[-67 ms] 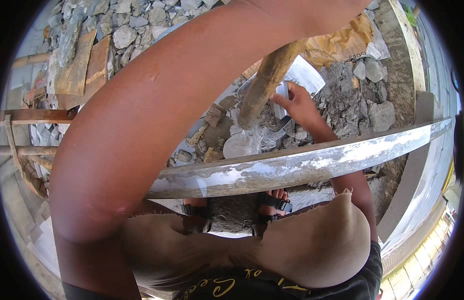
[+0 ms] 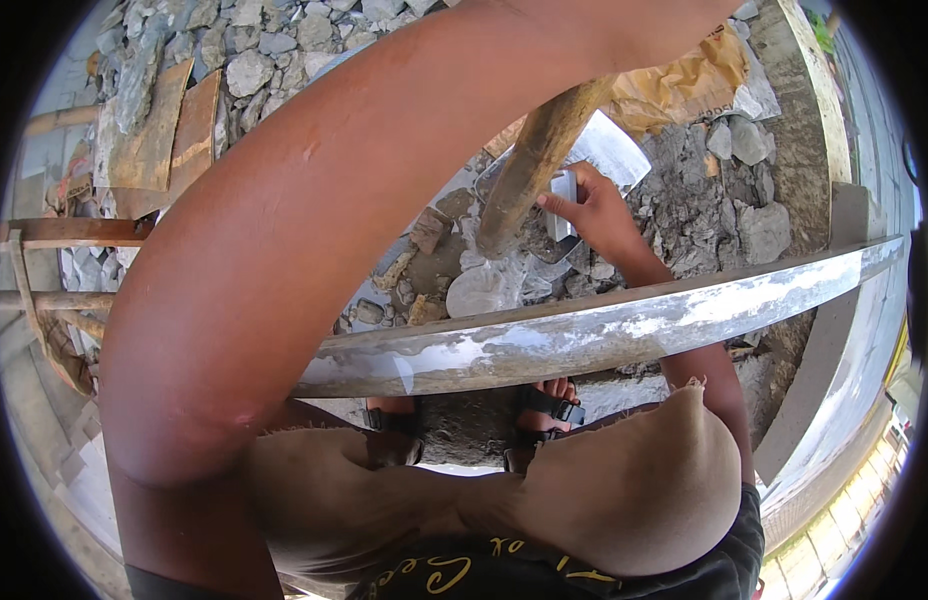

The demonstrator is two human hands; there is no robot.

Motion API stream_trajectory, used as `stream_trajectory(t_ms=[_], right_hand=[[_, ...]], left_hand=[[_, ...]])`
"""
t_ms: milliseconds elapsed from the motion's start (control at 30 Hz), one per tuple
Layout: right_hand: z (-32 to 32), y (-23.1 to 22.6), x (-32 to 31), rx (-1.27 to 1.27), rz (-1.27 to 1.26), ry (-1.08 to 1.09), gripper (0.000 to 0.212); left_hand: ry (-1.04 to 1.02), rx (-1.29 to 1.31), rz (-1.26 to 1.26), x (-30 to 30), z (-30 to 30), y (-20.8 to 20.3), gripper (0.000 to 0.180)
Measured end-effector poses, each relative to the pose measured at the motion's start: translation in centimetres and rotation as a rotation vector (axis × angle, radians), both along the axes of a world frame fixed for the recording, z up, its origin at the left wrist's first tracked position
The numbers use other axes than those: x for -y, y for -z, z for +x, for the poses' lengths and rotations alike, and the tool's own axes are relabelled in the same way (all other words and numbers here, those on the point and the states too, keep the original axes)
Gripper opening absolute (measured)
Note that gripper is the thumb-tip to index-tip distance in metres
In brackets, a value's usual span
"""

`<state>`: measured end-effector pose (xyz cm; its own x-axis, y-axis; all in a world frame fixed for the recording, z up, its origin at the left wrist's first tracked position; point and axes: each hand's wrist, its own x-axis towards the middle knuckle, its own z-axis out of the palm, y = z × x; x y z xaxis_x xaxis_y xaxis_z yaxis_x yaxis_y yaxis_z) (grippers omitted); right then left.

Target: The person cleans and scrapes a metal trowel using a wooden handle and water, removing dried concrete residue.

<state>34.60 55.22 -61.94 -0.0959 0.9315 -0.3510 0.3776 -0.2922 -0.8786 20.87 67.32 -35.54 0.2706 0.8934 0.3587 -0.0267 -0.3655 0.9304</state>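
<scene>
My right hand (image 2: 596, 214) reaches down past a long wooden board (image 2: 584, 335) and is closed on the handle of a flat grey metal trowel (image 2: 612, 148), its blade pointing away from me. The hand is right beside a thick, mortar-stained wooden pole (image 2: 532, 168) that leans over the rubble. My left arm (image 2: 314, 230) is raised and bent, sweeping across the view from the lower left to the top edge. Its hand is out of the picture.
The board, smeared with pale mortar, crosses the view at knee height. Broken grey stones (image 2: 704, 215) and wet mortar cover the ground. My sandalled feet (image 2: 544, 405) stand below the board. Rusty sheets (image 2: 159, 130) lie far left, a torn brown sack (image 2: 674, 85) far right.
</scene>
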Motion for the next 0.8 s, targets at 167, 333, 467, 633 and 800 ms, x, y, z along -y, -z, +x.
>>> stream_trajectory(t_ms=[167, 333, 467, 633, 800], right_hand=[[-0.7, 0.3, 0.9, -0.409, -0.16, 0.262, 0.025], [-0.2, 1.4, 1.7, -0.328, -0.186, 0.275, 0.032], [-1.0, 0.7, 1.8, -0.307, -0.191, 0.24, 0.034], [-0.7, 0.3, 2.3, -0.421, -0.037, 0.27, 0.029], [-0.8, -2.2, 3.8, -0.006, 0.156, 0.079, 0.018]], left_hand=[[-0.212, -0.522, 1.073, -2.4, -0.1, 2.4, 0.019], [-0.008, -0.101, 0.379, -0.6, 0.6, 1.0, 0.019], [0.033, 0.054, 0.167, -0.4, 0.3, 0.6, 0.02], [0.035, 0.066, 0.08, -0.1, 0.6, 0.4, 0.02], [0.009, 0.072, 0.089, 0.1, 1.0, 0.5, 0.02]])
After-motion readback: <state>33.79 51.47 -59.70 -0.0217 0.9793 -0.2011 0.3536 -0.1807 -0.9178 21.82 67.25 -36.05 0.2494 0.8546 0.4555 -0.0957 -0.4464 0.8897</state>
